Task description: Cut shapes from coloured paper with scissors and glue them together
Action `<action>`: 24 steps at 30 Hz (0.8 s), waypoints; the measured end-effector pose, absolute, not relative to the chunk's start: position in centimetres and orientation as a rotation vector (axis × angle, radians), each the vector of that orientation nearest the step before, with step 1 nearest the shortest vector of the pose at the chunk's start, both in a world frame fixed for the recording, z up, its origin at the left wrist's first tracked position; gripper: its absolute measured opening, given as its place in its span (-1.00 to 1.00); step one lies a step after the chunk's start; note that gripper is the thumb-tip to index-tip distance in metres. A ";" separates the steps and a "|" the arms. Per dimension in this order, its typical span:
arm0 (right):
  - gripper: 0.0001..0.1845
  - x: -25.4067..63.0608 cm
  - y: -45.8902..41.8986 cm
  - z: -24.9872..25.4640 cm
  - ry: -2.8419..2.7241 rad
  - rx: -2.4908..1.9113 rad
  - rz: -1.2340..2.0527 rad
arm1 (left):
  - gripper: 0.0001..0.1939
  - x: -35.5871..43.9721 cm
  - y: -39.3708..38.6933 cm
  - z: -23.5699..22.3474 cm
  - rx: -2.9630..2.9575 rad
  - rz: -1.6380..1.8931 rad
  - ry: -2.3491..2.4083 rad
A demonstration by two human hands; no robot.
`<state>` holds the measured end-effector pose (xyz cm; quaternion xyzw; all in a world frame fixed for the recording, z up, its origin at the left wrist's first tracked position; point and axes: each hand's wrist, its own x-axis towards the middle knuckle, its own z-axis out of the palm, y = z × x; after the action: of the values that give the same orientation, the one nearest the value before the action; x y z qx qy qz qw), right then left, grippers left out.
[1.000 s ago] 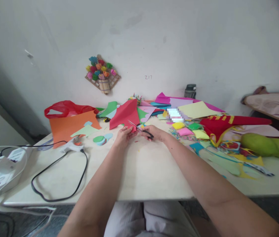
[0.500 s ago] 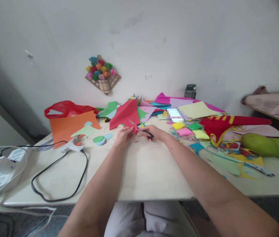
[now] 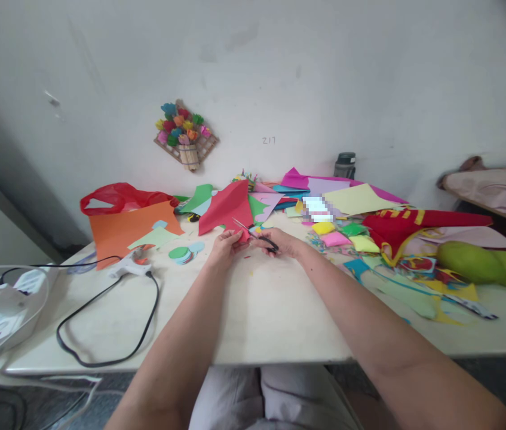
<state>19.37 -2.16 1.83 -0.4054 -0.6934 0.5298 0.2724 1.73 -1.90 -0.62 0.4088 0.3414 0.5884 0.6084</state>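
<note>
Hardly anything has moved since the earlier frame. Over the bench [image 3: 279,316], the left hand [image 3: 224,248] pinches a small red piece [image 3: 245,235], just left of the right hand [image 3: 285,242], which grips scissors [image 3: 271,243] pointing from near right to far left.

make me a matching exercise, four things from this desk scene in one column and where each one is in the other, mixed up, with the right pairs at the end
Things
1. scissors
2. flower decoration
3. green paper circle
4. orange paper sheet

Places
A. hung on the wall
B. partly under a pale green paper piece
C. in the right hand
D. on top of light blue circles

Right pairs: 1-C, 2-A, 3-D, 4-B
</note>
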 end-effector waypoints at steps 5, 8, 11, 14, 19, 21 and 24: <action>-0.70 19.4 -2.0 1.7 -1.872 -1.081 1.416 | -0.84 1.7 -1.8 -0.7 0.950 1.355 0.787; -0.69 19.4 -1.9 1.6 -1.871 -1.063 1.411 | -0.85 1.7 -1.8 -0.6 0.945 1.359 0.791; -0.68 19.5 -1.7 1.4 -1.883 -1.032 1.396 | -0.85 1.7 -1.9 -0.6 0.942 1.364 0.795; -0.69 19.5 -1.7 1.4 -1.888 -1.017 1.390 | -0.86 1.7 -1.9 -0.6 0.947 1.363 0.795; -0.71 19.4 -1.6 1.2 -1.879 -1.015 1.392 | -0.85 1.7 -1.9 -0.6 0.948 1.361 0.786; -0.70 19.4 -1.5 1.2 -1.874 -1.021 1.393 | -0.84 1.8 -2.0 -0.5 0.947 1.360 0.793; -0.70 19.4 -1.7 1.4 -1.880 -1.022 1.382 | -0.82 1.9 -2.0 -0.4 0.949 1.352 0.816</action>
<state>19.39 -1.67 1.36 -0.3838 -0.7056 0.5189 0.2926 1.90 -2.00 -0.42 0.4103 0.3528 0.5844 0.6046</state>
